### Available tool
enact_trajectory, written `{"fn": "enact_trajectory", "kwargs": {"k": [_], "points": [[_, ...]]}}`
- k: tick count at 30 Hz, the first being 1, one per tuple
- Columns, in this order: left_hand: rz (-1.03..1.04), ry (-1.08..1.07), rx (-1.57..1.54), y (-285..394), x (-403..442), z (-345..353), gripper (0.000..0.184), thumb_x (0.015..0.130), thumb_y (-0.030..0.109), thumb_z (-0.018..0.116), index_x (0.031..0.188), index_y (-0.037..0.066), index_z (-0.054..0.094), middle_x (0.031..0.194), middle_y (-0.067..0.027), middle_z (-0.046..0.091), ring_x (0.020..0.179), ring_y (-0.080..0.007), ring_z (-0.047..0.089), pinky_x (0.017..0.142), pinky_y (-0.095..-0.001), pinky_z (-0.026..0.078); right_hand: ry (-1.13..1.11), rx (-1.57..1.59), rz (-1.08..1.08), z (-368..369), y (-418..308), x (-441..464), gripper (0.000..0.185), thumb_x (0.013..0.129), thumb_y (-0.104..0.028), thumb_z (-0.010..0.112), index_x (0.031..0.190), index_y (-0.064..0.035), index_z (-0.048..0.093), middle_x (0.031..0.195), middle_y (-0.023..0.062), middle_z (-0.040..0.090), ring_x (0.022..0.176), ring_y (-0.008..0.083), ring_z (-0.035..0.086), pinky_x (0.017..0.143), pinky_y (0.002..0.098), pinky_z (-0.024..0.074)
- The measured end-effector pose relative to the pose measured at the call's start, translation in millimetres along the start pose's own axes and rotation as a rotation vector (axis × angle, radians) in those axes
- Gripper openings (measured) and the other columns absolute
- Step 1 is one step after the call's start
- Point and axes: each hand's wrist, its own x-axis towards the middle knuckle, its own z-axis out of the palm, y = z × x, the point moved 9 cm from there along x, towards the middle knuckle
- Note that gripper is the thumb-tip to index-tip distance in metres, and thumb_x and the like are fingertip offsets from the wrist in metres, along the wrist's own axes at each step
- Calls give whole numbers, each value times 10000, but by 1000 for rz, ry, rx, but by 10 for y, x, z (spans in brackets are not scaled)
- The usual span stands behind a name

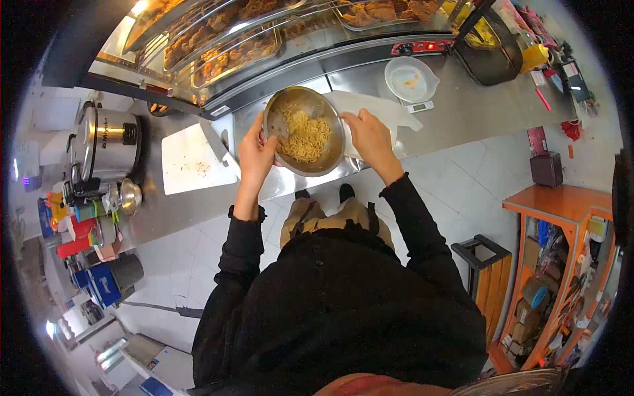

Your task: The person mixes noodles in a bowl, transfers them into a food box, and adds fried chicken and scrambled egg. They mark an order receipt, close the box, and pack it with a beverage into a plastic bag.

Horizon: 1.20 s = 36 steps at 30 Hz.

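Observation:
A round metal bowl (335, 142) with noodles (307, 138) in it is tilted above the steel counter's front edge. My left hand (257, 153) grips the bowl's left side, the thumb at its rim and the fingers around it. At the bowl's right rim, my right hand (372, 138) has its fingers closed on the edge. White paper (396, 113) lies on the counter behind and to the right of the bowl. To the left are a white cutting board (188, 162) with crumbs and a knife (214, 138) across its right part.
Behind the counter (456, 112) stands a heated display case (297, 49) with trays of fried food. A plastic bowl (411, 78) sits on a small scale (420, 106). At the left is a large cooker (112, 142); a black tray (492, 63) lies at the right.

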Motion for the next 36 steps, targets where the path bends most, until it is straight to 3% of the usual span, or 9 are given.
{"fn": "enact_trajectory", "kwargs": {"k": [8,11,15,18,21,23,29,33,36], "points": [[36,19,99,-149,25,156,542,759,41,555,1293,-9,474,572,-53,482,462,-114,505,421,-283,416,146,251,23,-268,-115,-351,158,869,-129,527,969,-83,640,825,96,575,794,290,566,698,388,459],[23,-3,104,-59,29,212,548,753,41,558,1293,-1,476,551,-63,487,470,-131,502,438,-292,420,2,381,-50,-19,-365,-523,165,854,-89,534,985,-82,633,837,100,587,811,281,574,698,381,466],[137,82,277,12,82,155,551,748,47,562,1291,10,482,551,-84,489,459,-157,508,460,-313,425,56,194,60,142,-48,-690,221,811,-37,555,1016,-90,619,834,84,577,792,261,578,673,364,473],[148,73,291,34,51,170,554,740,49,570,1286,12,488,562,-93,488,456,-167,493,465,-320,417,75,300,-45,115,-270,-698,227,816,-33,534,1019,-91,618,819,74,569,784,260,578,670,365,476],[145,61,287,-11,69,206,556,734,48,579,1281,11,492,580,-104,490,461,-172,489,465,-325,412,54,110,-3,268,-134,-695,220,826,-45,517,1011,-93,626,793,71,555,768,258,574,667,369,472],[293,89,341,41,63,182,556,732,45,580,1281,15,494,592,-109,491,466,-176,491,468,-329,414,40,155,67,250,15,-602,177,863,-101,498,983,-103,628,801,83,555,770,266,576,649,380,469],[163,-43,340,219,24,324,530,741,38,570,1267,15,509,588,-113,478,478,-180,510,482,-340,431,137,394,50,233,157,33,180,888,-189,501,975,-93,625,788,121,558,778,332,568,686,425,458],[240,19,322,229,60,257,503,750,47,567,1250,12,522,591,-116,489,465,-189,514,481,-343,440,-157,306,190,414,654,50,172,859,-173,529,965,-117,654,923,139,640,883,327,599,780,419,470],[225,4,337,193,26,295,498,751,51,565,1246,22,528,597,-122,500,452,-200,512,480,-347,443,5,504,123,306,555,114,179,857,-171,528,974,-121,653,937,132,649,889,330,601,781,432,470]]}}
